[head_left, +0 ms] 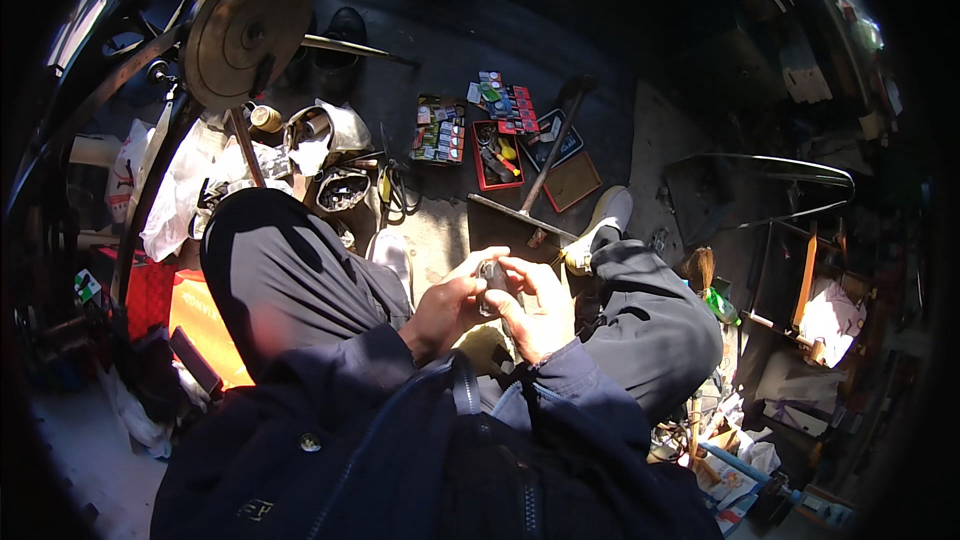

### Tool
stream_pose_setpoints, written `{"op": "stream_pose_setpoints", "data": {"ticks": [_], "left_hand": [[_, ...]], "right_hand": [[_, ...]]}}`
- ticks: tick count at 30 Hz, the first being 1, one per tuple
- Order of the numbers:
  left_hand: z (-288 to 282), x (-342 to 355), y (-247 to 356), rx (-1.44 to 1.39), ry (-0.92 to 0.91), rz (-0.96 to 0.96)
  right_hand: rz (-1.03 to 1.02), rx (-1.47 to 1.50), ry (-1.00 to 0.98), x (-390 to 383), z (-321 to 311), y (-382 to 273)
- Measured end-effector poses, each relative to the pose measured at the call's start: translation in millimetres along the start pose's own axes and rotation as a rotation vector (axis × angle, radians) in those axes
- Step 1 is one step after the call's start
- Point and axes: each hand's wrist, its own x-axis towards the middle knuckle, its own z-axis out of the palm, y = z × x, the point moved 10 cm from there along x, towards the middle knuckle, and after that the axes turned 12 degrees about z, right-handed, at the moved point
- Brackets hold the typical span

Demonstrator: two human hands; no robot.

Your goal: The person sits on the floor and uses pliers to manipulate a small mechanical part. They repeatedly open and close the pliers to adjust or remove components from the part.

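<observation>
A small dark grey object (491, 278) with a shiny surface sits between my two hands, above my lap; its kind I cannot make out. On its left side my left hand (446, 308) is closed, thumb and fingers pressed on it. My right hand (540, 308) curls round its right side with the thumb on the near face. Both palms hide much of it. Below the hands shows a pale yellowish thing (484, 348), partly covered by them.
Ahead on the floor lie a red box of tools (483, 173), small packets (438, 130), a brown tray (573, 183) and a T-shaped metal bar (540, 178). A round metal disc (228, 38) on a frame stands front left, near bags (172, 185). Clutter (735, 460) lies right.
</observation>
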Motion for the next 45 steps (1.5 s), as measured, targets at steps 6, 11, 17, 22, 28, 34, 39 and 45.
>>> {"op": "stream_pose_setpoints", "data": {"ticks": [6,11,17,22,28,34,39,45], "left_hand": [[2,-1,-2,0.013,-0.033,-0.017],[4,-5,2,0.212,-0.052,-0.044],[9,-2,-1,-0.064,-0.031,-0.023],[4,-3,-6,-0.08,-0.027,-0.023],[3,1,-8,-0.09,-0.062,-0.031],[8,0,-6,-0.102,-0.081,-0.022],[8,1,-7,-0.166,-0.068,-0.014],[-8,4,-17,-0.145,-0.041,-0.049]], "right_hand": [[0.069,0.006,0.014,0,-2,4],[0.096,0.004,0.021,-3,-3,1],[0.046,-0.044,0.044,-3,-4,-4],[0.013,-0.009,0.061,-6,-3,-8],[0.048,-0.057,0.083,-10,-4,-14],[0.005,-0.164,0.11,-10,-4,-17],[0.056,-0.102,0.092,-10,-2,-9],[-0.146,-0.237,0.152,-12,-2,-27]]}}
